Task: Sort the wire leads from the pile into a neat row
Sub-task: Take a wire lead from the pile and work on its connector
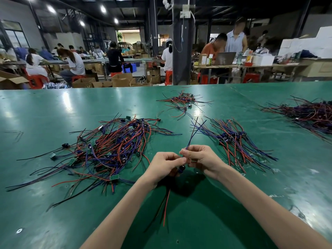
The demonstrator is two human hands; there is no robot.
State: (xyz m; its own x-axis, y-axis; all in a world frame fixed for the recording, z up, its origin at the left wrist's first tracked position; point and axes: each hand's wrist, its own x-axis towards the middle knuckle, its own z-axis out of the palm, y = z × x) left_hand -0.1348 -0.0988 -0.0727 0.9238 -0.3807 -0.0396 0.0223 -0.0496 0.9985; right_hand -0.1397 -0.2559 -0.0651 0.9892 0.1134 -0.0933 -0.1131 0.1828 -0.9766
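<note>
A big tangled pile of red, blue and black wire leads [115, 150] with small green boards lies on the green table [45, 112], left of my hands. My left hand [162, 166] and my right hand [201, 159] meet above the table and pinch one wire lead [193, 133] between them. Its blue wires rise up and away from my right fingers. A small dark part sits between my hands, and a red and a black wire [166, 207] hang below. Right of my hands lies a neater bundle of leads [235, 141], wires fanned out.
A small heap of leads [181, 102] lies farther back at centre, and another large heap [312, 114] at the far right edge. Beyond the table's far edge stand cardboard boxes, red stools, benches and several seated and standing people.
</note>
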